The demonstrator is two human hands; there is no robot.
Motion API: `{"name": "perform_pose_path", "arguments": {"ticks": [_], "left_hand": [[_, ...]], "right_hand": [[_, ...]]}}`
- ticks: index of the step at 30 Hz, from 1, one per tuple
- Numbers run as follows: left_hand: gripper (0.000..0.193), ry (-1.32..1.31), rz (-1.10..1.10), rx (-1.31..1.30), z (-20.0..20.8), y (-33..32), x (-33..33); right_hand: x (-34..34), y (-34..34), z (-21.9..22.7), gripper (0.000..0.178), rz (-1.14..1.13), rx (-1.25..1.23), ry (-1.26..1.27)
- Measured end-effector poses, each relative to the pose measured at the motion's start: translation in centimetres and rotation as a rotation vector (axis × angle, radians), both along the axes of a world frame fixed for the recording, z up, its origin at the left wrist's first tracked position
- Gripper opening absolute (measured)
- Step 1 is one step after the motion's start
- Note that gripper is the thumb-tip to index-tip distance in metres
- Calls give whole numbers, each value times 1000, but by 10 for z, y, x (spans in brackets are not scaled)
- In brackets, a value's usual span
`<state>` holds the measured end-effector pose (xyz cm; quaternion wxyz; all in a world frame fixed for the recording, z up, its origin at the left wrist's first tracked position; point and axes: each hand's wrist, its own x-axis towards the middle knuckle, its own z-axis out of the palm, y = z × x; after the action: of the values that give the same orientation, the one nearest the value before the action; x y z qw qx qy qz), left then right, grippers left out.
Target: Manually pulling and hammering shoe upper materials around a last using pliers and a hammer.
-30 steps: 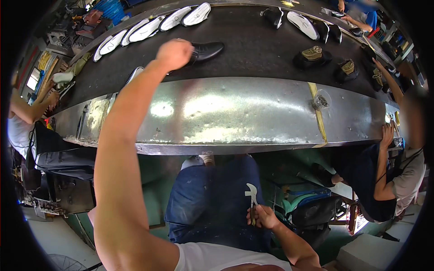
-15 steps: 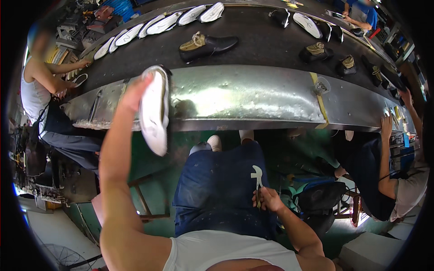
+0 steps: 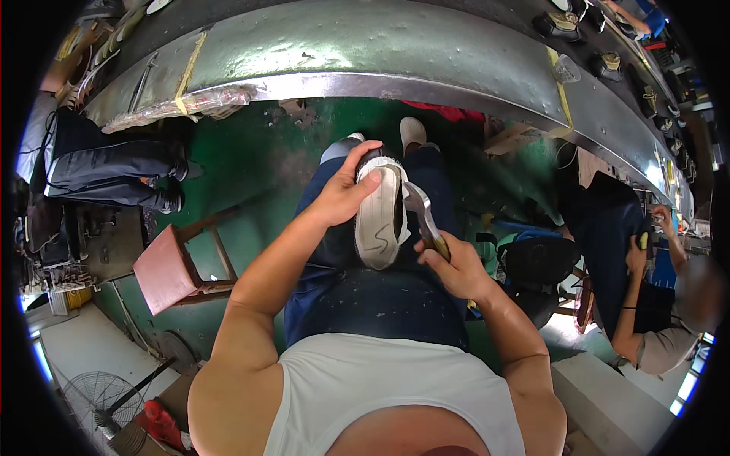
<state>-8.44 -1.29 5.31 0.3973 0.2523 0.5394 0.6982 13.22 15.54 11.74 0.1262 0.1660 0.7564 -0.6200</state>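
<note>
A shoe upper on a last (image 3: 378,224) rests bottom up over my lap, its pale underside facing me with a dark hand-drawn mark on it. White material sticks out along its right edge. My left hand (image 3: 346,191) is wrapped round its far end, the thumb pressed on the underside. My right hand (image 3: 462,267) grips the handles of metal lasting pincers (image 3: 423,215). The head of the pincers touches or nearly touches the right edge of the shoe; whether the jaws bite the material I cannot make out.
Ahead runs a metal-edged workbench (image 3: 334,85); dark shoes (image 3: 559,26) stand on it at the far right. To the left are a pink-seated stool (image 3: 163,270) and a fan (image 3: 103,414). One person (image 3: 114,171) is at far left, another (image 3: 635,304) at right, beside a black bag (image 3: 541,266).
My left hand has brought the shoe from the bench edge to my lap. My right hand has lifted the pincers to its right edge. The view has tilted down.
</note>
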Motion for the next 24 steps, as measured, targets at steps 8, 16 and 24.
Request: {"name": "perform_pose_path", "arguments": {"ticks": [8, 16, 24], "left_hand": [[51, 61, -84, -31, 13, 2, 8], [47, 177, 16, 50, -16, 4, -6], [47, 190, -34, 5, -5, -2, -12]], "right_hand": [[-13, -3, -19, 38, -8, -291, 112], [-38, -1, -50, 24, -20, 167, 83], [-25, -7, -32, 21, 2, 613, 292]]}}
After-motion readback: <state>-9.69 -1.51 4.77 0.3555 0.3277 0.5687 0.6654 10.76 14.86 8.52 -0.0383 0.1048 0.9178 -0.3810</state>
